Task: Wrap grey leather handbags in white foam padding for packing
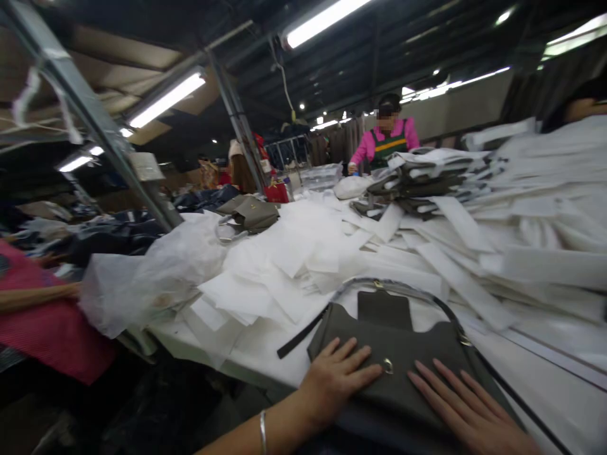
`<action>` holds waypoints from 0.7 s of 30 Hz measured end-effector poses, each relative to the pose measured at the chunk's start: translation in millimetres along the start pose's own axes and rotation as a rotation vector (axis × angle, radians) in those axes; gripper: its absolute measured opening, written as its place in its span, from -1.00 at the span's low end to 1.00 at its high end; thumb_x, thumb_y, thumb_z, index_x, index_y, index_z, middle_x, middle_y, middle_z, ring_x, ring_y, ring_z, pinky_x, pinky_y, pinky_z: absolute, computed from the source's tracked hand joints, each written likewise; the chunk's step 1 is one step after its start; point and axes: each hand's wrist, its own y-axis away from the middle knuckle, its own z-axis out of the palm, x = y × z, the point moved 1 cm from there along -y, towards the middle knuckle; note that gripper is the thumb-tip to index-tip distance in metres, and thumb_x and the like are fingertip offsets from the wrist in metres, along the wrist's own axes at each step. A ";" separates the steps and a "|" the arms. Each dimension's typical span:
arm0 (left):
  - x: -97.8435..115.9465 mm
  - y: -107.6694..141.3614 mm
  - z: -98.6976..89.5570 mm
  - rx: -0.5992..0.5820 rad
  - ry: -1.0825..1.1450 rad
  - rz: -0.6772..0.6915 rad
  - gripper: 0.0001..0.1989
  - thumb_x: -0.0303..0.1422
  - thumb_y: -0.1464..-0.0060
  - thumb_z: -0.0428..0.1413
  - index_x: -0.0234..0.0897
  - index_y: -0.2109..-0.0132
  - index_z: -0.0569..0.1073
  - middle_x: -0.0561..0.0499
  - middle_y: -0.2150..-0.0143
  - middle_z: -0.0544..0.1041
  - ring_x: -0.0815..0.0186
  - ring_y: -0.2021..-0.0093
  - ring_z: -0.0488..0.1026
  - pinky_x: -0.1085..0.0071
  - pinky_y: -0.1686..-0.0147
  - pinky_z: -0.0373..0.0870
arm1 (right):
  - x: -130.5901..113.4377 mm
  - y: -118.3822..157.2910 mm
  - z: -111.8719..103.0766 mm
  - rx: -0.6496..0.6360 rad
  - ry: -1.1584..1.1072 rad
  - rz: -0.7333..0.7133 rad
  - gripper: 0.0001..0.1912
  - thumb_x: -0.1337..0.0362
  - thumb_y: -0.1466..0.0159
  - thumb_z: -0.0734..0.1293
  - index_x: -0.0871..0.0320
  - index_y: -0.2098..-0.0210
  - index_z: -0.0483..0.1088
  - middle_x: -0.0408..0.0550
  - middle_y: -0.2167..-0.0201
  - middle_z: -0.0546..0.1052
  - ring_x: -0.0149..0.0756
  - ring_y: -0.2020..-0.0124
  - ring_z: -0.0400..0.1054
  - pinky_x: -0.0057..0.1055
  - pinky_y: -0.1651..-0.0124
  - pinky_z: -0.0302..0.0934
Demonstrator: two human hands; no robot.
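A dark grey-green handbag (403, 347) lies on the table edge in front of me, its strap (441, 303) looped behind it and trailing to the lower right. On its front sits a small metal clasp (388, 366), and a flap (384, 310) stands up at the top. My left hand (334, 382) rests flat on the bag's left part, fingers spread, the thumb close to the clasp. Flat on the right part lies my right hand (467, 404), its fingers stretched out. The bag's lower edge is dark and partly hidden by my hands.
White paper sheets (303, 246) and long white strips (455, 278) cover much of the table. A clear plastic bag (156, 278) hangs at the left, near a co-worker's arm (40, 295). Further back are another handbag (251, 212), stacked dark pieces (417, 180) and a co-worker in pink (386, 139).
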 end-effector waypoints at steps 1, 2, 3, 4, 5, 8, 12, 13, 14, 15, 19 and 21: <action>2.7 2.7 0.8 -0.035 0.039 -0.016 -0.43 -0.39 -0.33 -0.05 0.06 -0.41 0.08 0.13 -0.44 0.15 0.18 -0.42 0.10 0.08 -0.33 0.14 | -6.5 -1.8 -10.2 -0.055 0.037 0.028 -0.12 0.57 -0.13 0.12 0.00 -0.42 0.03 -0.22 -0.32 0.30 -0.12 -0.26 0.28 -0.10 -0.25 0.16; 4.8 3.9 -0.5 -0.072 0.079 -0.012 -0.38 -0.40 -0.28 0.00 0.03 -0.41 0.07 0.07 -0.46 0.09 0.12 -0.44 0.05 0.02 -0.34 0.11 | -11.9 -4.7 -19.4 -0.106 0.045 0.046 -0.12 0.58 -0.14 0.12 0.03 -0.43 -0.01 -0.20 -0.36 0.24 -0.12 -0.31 0.21 -0.08 -0.28 0.12; 6.3 3.7 -3.2 -0.106 0.111 -0.001 -0.34 -0.37 -0.24 0.06 0.02 -0.42 0.06 0.02 -0.49 0.01 0.05 -0.45 -0.02 -0.04 -0.35 0.07 | -15.9 -8.0 -27.0 -0.162 0.034 0.074 -0.16 0.54 -0.19 0.14 0.03 -0.44 -0.02 -0.17 -0.39 0.18 -0.09 -0.35 0.13 -0.05 -0.31 0.09; 7.6 2.1 -6.7 -0.132 0.135 0.014 -0.29 -0.31 -0.21 0.11 0.03 -0.43 0.04 -0.03 -0.51 -0.09 -0.02 -0.46 -0.07 -0.12 -0.34 0.04 | -18.9 -11.3 -32.8 -0.211 0.008 0.092 -0.22 0.45 -0.25 0.18 0.03 -0.44 -0.03 -0.14 -0.42 0.12 -0.04 -0.38 0.07 -0.01 -0.33 0.07; 9.2 -0.3 -10.4 -0.149 0.152 0.031 -0.25 -0.25 -0.19 0.15 0.05 -0.43 0.03 -0.06 -0.52 -0.17 -0.09 -0.47 -0.10 -0.18 -0.33 0.02 | -20.8 -13.9 -37.0 -0.245 -0.021 0.104 -0.25 0.33 -0.29 0.23 0.01 -0.44 -0.02 -0.11 -0.43 0.08 0.01 -0.40 0.03 0.03 -0.33 0.05; 17.5 -9.5 -16.5 -0.169 0.170 0.085 -0.19 -0.10 -0.15 0.20 0.14 -0.43 -0.01 -0.10 -0.53 -0.34 -0.20 -0.46 -0.12 -0.27 -0.29 0.02 | -23.6 -16.5 -41.6 -0.279 -0.079 0.133 -0.22 0.14 -0.29 0.35 -0.07 -0.42 0.01 -0.07 -0.44 0.06 0.07 -0.41 -0.02 0.09 -0.34 0.03; 29.1 -16.8 -8.0 -0.107 0.132 0.098 -0.20 -0.12 -0.15 0.21 0.17 -0.42 0.00 -0.11 -0.53 -0.33 -0.21 -0.45 -0.08 -0.27 -0.28 0.06 | -24.0 -12.5 -38.4 -0.270 -0.099 0.143 -0.19 0.17 -0.26 0.41 -0.09 -0.41 0.03 -0.07 -0.44 0.06 0.06 -0.42 -0.05 0.09 -0.36 -0.03; 30.7 -17.2 -4.8 -0.077 0.116 0.090 -0.21 -0.13 -0.16 0.21 0.17 -0.42 0.01 -0.12 -0.53 -0.31 -0.21 -0.45 -0.07 -0.26 -0.27 0.07 | -23.7 -11.7 -37.5 -0.279 -0.104 0.141 -0.18 0.17 -0.25 0.42 -0.08 -0.41 0.03 -0.07 -0.44 0.05 0.06 -0.42 -0.06 0.09 -0.37 -0.04; 31.8 -17.2 -1.7 -0.049 0.102 0.083 -0.22 -0.15 -0.16 0.21 0.16 -0.42 0.02 -0.13 -0.52 -0.29 -0.20 -0.44 -0.06 -0.25 -0.27 0.09 | -23.4 -11.3 -37.0 -0.292 -0.111 0.141 -0.15 0.17 -0.23 0.44 -0.08 -0.42 0.02 -0.07 -0.45 0.04 0.07 -0.43 -0.08 0.09 -0.38 -0.06; 32.6 -16.8 0.8 -0.024 0.089 0.079 -0.23 -0.16 -0.17 0.20 0.15 -0.42 0.03 -0.14 -0.52 -0.26 -0.20 -0.44 -0.06 -0.24 -0.26 0.11 | -23.1 -11.4 -37.0 -0.309 -0.122 0.145 -0.12 0.17 -0.21 0.45 -0.08 -0.42 0.02 -0.07 -0.45 0.03 0.08 -0.43 -0.09 0.10 -0.38 -0.08; 33.4 -14.5 7.7 0.051 0.028 0.086 -0.28 -0.24 -0.21 0.17 0.13 -0.41 0.06 -0.18 -0.51 -0.12 -0.13 -0.44 0.00 -0.18 -0.25 0.16 | -22.0 -17.3 -43.6 -0.398 -0.186 0.186 -0.08 0.09 -0.19 0.48 -0.08 -0.42 0.00 -0.05 -0.45 0.02 0.09 -0.44 -0.11 0.16 -0.39 -0.11; 32.8 -14.1 10.4 0.094 -0.005 0.095 -0.33 -0.28 -0.24 0.13 0.11 -0.41 0.08 -0.17 -0.49 -0.03 -0.09 -0.43 0.04 -0.14 -0.26 0.17 | -20.7 -23.4 -50.9 -0.435 -0.242 0.217 -0.14 0.02 -0.22 0.44 -0.08 -0.41 0.04 -0.04 -0.44 0.06 0.07 -0.43 -0.07 0.16 -0.40 -0.12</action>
